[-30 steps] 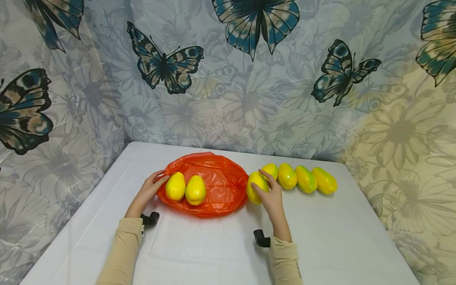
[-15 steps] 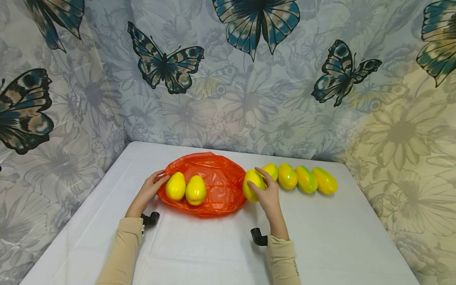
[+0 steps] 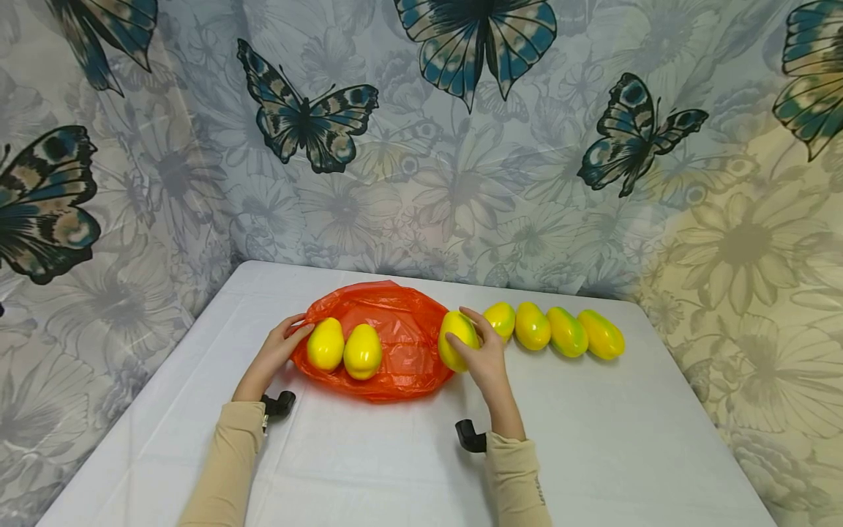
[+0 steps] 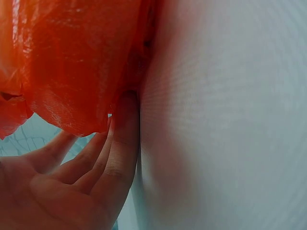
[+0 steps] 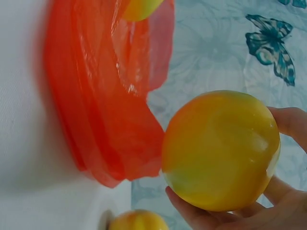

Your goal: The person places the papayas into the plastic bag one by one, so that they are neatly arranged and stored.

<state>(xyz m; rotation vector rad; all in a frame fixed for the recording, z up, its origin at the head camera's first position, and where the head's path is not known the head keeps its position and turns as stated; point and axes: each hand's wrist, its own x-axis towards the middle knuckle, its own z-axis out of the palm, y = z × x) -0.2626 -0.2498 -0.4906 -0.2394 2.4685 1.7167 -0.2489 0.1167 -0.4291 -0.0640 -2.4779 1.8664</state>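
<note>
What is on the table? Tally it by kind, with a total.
Yellow fruits on the orange bag: 2
Yellow fruit held in the right hand: 1
Yellow-green fruits in the row on the table: 4
Orange plastic bags: 1
Total: 7 fruits and 1 bag, 8 things.

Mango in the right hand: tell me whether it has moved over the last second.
Yes. The mango in the right hand has shifted left, away from the row of mangoes, and now overlaps the orange bag edge.
</note>
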